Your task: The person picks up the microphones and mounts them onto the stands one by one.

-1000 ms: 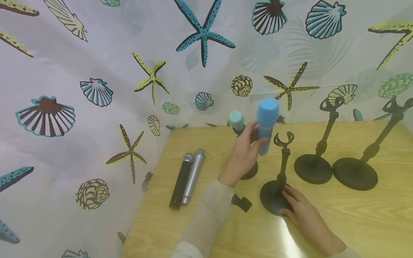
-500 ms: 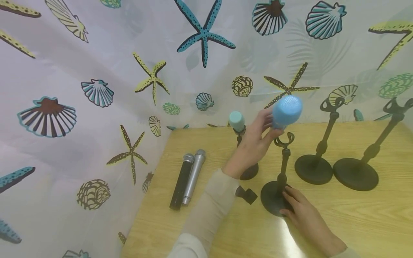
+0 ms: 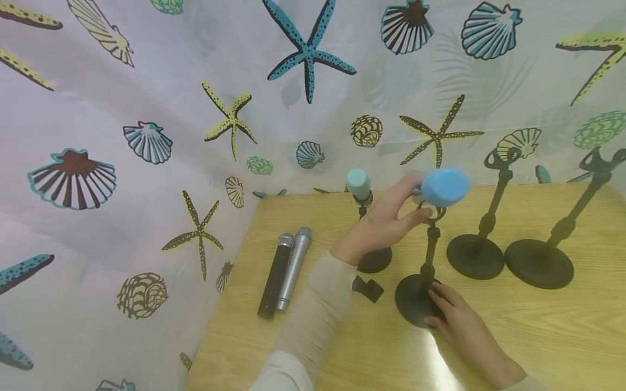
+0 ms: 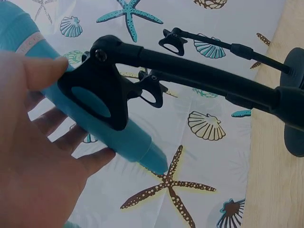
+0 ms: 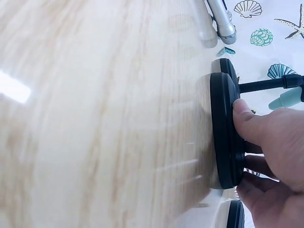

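My left hand (image 3: 383, 220) holds a blue microphone (image 3: 445, 187) by its body, its head tilted toward the head camera. In the left wrist view the microphone (image 4: 102, 123) lies against the black clip (image 4: 92, 90) of a desk stand; whether it sits inside the clip I cannot tell. Fingers and thumb of my right hand (image 3: 462, 326) grip the round base (image 3: 413, 301) of that same microphone stand (image 3: 430, 252) on the table. The right wrist view shows the thumb on the base (image 5: 223, 133) and the fingers at its lower side.
Behind my left hand a mint microphone (image 3: 359, 183) sits in another stand. Two bare stands (image 3: 474, 255) are at the right. A black microphone (image 3: 276, 277) and a silver microphone (image 3: 294, 269) lie at the left. A small black piece (image 3: 369, 289) lies mid-table. A patterned curtain (image 3: 313, 125) hangs behind.
My left hand has carried the blue microphone right and then down to the stand's clip, tipping its head toward the camera. The right hand has stayed at the base.
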A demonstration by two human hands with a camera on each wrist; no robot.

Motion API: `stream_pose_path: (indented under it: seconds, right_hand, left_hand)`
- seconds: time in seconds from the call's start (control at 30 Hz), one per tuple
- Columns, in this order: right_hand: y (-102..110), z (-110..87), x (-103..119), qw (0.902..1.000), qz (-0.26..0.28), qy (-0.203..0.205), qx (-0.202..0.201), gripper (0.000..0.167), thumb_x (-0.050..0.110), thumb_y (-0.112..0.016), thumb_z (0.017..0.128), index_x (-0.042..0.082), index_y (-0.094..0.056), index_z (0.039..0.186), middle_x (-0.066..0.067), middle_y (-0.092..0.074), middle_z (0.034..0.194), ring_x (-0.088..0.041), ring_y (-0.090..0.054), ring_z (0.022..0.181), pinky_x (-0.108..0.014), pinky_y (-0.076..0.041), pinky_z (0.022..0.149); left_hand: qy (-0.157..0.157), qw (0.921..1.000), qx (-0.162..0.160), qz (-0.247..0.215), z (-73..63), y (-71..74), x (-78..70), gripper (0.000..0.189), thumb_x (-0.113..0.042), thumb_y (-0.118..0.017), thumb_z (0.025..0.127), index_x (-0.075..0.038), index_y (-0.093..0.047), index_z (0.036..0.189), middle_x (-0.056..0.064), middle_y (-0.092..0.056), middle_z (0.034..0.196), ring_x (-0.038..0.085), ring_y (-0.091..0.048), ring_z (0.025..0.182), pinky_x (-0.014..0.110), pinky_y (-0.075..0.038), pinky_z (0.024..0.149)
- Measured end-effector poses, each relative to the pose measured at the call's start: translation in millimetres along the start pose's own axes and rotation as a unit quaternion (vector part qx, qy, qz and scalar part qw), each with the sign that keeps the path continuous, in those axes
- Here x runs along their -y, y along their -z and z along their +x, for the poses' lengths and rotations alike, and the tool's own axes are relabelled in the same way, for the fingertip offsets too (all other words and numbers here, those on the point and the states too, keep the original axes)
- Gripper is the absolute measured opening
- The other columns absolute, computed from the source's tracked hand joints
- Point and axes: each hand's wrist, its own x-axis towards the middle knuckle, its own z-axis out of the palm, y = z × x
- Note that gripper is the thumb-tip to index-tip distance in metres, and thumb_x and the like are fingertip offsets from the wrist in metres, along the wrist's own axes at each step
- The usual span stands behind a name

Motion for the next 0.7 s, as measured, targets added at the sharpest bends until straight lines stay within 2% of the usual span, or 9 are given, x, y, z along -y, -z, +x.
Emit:
stream_pose_path:
  seconds: [0.07, 0.13, 0.2, 0.33, 0.4, 0.6, 0.7]
  right_hand:
    - [0.1, 0.0, -0.4, 1.0000, 0.002, -0.001, 0.000, 0.059, 0.015, -0.088, 0.068, -0.015, -0.065, 0.114, -0.030, -0.056, 0.129, -0.047, -0.061, 0.111, -0.052, -0.055, 0.088]
    - [0.2, 0.1, -0.7, 1.0000, 0.002, -0.001, 0.000, 0.059, 0.015, -0.088, 0.068, -0.015, -0.065, 0.114, -0.030, -0.056, 0.128, -0.047, -0.061, 0.111, -0.052, -0.055, 0.088]
    - [0.3, 0.4, -0.9, 1.0000, 0.004, 0.002, -0.001, 0.059, 0.015, -0.088, 0.068, -0.015, -0.064, 0.114, -0.030, -0.056, 0.128, -0.047, -0.061, 0.111, -0.052, -0.055, 0.089]
    - [0.4, 1.1, -2.5, 1.0000, 0.003, 0.004, 0.002, 0.060, 0.015, -0.087, 0.068, -0.015, -0.064, 0.114, -0.031, -0.056, 0.128, -0.047, -0.061, 0.111, -0.052, -0.055, 0.089]
    - [0.2, 1.2, -3.4, 1.0000, 0.004, 0.003, 0.004, 0.060, 0.015, -0.087, 0.068, -0.015, -0.064, 0.114, -0.031, -0.056, 0.128, -0.047, -0.061, 0.111, -0.052, -0.055, 0.089]
    - [0.0, 1.5, -5.0, 1.0000, 0.001, 0.006, 0.005, 0.060, 0.016, -0.087, 0.068, -0.014, -0.065, 0.114, -0.031, -0.057, 0.128, -0.047, -0.061, 0.111, -0.052, -0.055, 0.089]
    - [0.4, 1.9, -5.5, 1.0000, -0.001, 0.007, 0.002, 0.059, 0.016, -0.087, 0.067, -0.014, -0.065, 0.113, -0.030, -0.057, 0.128, -0.046, -0.061, 0.111, -0.052, -0.055, 0.090]
  left_hand:
    - [-0.003, 0.9999, 0.010, -0.008, -1.7, 1.5, 1.3, 0.057, -0.002, -0.058, 0.095, -0.005, -0.036, 0.148, 0.012, -0.046, 0.147, 0.013, -0.042, 0.140, 0.019, -0.032, 0.117]
    - [-0.002, 0.9998, 0.018, -0.008, -2.5, 2.0, 2.5, 0.069, 0.009, -0.057, 0.086, -0.004, -0.033, 0.149, 0.013, -0.043, 0.149, 0.015, -0.038, 0.143, 0.020, -0.030, 0.119]
    - [0.001, 0.9996, 0.026, 0.010, -2.1, 1.1, 2.9, 0.076, 0.013, -0.058, 0.080, -0.003, -0.030, 0.149, 0.014, -0.041, 0.149, 0.016, -0.037, 0.144, 0.019, -0.027, 0.120]
    - [0.000, 0.9956, 0.030, 0.089, 3.7, -4.4, 3.5, 0.081, 0.004, -0.075, 0.080, -0.001, -0.029, 0.147, 0.013, -0.044, 0.146, 0.018, -0.040, 0.141, 0.015, -0.023, 0.120]
    - [0.000, 0.9937, 0.022, 0.110, 7.0, -7.4, 3.6, 0.082, -0.003, -0.080, 0.080, -0.001, -0.030, 0.146, 0.012, -0.046, 0.144, 0.018, -0.042, 0.139, 0.014, -0.023, 0.119]
    - [0.042, 0.9908, 0.004, 0.128, 9.7, -12.0, 2.8, 0.074, -0.009, -0.080, 0.082, -0.004, -0.039, 0.142, 0.008, -0.055, 0.139, 0.016, -0.050, 0.133, 0.013, -0.032, 0.114]
    - [0.051, 0.9876, 0.002, 0.148, 9.1, -13.0, 2.6, 0.068, -0.010, -0.080, 0.083, -0.005, -0.043, 0.140, 0.008, -0.060, 0.136, 0.018, -0.055, 0.131, 0.014, -0.038, 0.111]
